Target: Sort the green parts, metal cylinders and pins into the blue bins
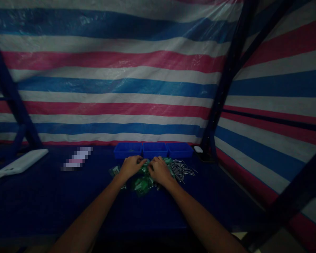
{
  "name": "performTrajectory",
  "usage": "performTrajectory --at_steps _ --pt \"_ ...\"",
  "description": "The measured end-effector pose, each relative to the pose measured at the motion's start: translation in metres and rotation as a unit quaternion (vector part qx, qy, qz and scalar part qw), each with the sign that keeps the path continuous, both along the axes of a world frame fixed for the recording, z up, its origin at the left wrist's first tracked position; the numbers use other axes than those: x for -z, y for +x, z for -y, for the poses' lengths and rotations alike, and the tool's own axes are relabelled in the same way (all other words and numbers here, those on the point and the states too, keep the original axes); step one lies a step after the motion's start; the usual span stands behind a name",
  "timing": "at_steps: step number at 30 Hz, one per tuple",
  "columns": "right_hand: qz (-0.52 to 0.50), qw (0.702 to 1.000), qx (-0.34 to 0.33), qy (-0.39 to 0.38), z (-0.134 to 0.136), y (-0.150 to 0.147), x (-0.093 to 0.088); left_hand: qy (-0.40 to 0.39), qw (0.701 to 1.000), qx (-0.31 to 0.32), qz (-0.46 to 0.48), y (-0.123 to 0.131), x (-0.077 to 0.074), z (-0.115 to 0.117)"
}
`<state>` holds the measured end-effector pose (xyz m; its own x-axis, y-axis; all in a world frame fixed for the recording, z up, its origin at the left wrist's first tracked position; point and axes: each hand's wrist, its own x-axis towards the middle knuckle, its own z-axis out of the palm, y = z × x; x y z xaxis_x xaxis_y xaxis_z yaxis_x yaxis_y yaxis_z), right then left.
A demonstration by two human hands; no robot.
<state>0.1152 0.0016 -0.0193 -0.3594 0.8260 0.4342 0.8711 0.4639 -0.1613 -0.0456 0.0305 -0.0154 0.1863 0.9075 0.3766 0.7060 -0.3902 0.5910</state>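
My left hand (132, 166) and my right hand (160, 171) are close together over a heap of small parts on the dark blue table. The fingers of both hands are curled inward; what they pinch is too dark and small to make out. Green plastic packets (144, 167) show between the hands, and another green packet (142, 185) lies just in front of them. A clear packet with a pale piece (116, 170) is to the left of my left hand. Beside my right hand spreads a pile of thin metal pin-like pieces (183, 169), some with thicker grey bodies.
Three blue bins (155, 154) stand in a row behind the heap. On the left are a white device with a cable (23, 162) and a blurred-out item (77, 159). A small white case (198, 149) sits back right. Blue frame posts (221, 95) flank the table before striped sheeting.
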Motion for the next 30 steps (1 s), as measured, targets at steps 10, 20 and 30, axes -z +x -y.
performTrajectory --at_steps 10,20,30 --pt "-0.171 0.984 0.019 0.043 -0.005 0.003 0.000 -0.046 0.976 -0.032 0.210 -0.004 -0.004 -0.008" --pt "-0.460 0.880 -0.074 -0.090 -0.006 0.006 -0.009 -0.058 0.934 0.120 0.332 0.013 -0.011 0.011" --pt "-0.442 0.896 -0.038 0.015 -0.003 -0.003 -0.001 -0.051 0.952 0.107 0.282 0.014 -0.007 0.009"
